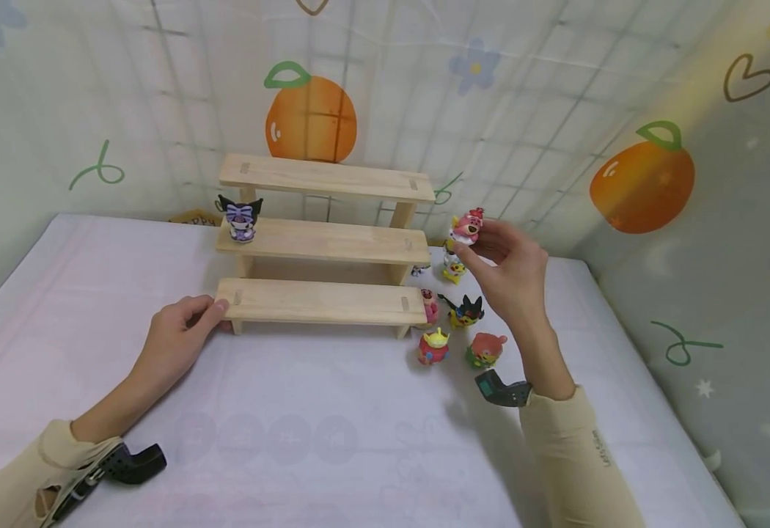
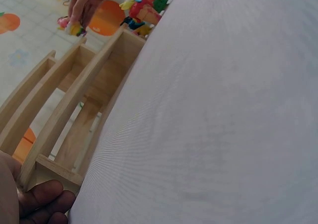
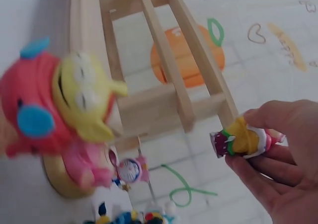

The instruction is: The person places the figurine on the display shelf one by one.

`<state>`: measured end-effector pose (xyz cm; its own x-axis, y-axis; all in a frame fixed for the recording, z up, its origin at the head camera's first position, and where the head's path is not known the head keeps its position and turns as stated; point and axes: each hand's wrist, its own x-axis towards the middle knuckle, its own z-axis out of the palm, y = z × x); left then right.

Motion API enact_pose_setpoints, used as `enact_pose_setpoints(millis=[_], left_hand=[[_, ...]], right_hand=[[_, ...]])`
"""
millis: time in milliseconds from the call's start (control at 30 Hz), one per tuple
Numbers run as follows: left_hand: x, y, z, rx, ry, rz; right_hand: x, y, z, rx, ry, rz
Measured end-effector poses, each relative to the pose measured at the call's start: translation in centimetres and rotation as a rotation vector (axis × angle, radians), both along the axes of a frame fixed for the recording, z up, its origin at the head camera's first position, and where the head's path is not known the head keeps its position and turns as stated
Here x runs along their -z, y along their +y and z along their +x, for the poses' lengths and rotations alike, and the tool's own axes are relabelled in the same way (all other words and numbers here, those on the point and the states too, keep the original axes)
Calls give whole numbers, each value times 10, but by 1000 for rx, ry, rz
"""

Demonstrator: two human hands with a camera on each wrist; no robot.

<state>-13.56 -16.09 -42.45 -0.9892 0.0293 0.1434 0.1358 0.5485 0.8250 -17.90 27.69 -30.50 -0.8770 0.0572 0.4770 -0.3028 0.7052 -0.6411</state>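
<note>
A three-tier wooden display rack (image 1: 322,301) stands at the back of the table. My left hand (image 1: 180,330) grips the left end of its lowest tier, thumb on top; in the left wrist view the fingers (image 2: 47,196) curl beneath that end. My right hand (image 1: 513,275) holds a small pink figurine (image 1: 467,227) with a red top up in the air, right of the middle tier. Thumb and fingers pinch it in the right wrist view, where its yellow-and-green lower part (image 3: 241,139) shows. A black-eared purple figurine (image 1: 242,221) sits on the left end of the middle tier.
Right of the rack stand several figurines: a three-eyed alien in red (image 1: 433,347), a red-and-green one (image 1: 486,350), a black-eared yellow one (image 1: 467,312), a pink one (image 1: 430,306) and a white-and-yellow one (image 1: 454,268). A printed curtain (image 1: 398,95) hangs behind.
</note>
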Motion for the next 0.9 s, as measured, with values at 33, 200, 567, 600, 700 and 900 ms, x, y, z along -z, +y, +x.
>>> enact_pose_setpoints(millis=[33, 200, 567, 600, 700, 900], left_hand=[[0, 0, 0, -1, 1, -1], [2, 0, -1, -5, 3, 4], [-2, 1, -1, -5, 7, 2], [-2, 1, -1, -5, 6, 2], [-1, 1, -1, -5, 0, 3], [0, 0, 0, -9, -3, -1]], right_hand=[[0, -3, -1, -7, 9, -6], [3, -16, -3, -46, 35, -21], [9, -30, -6, -123, 34, -79], [9, -31, -7, -122, 34, -77], [10, -31, -7, -114, 27, -58], [14, -32, -8, -101, -3, 10]])
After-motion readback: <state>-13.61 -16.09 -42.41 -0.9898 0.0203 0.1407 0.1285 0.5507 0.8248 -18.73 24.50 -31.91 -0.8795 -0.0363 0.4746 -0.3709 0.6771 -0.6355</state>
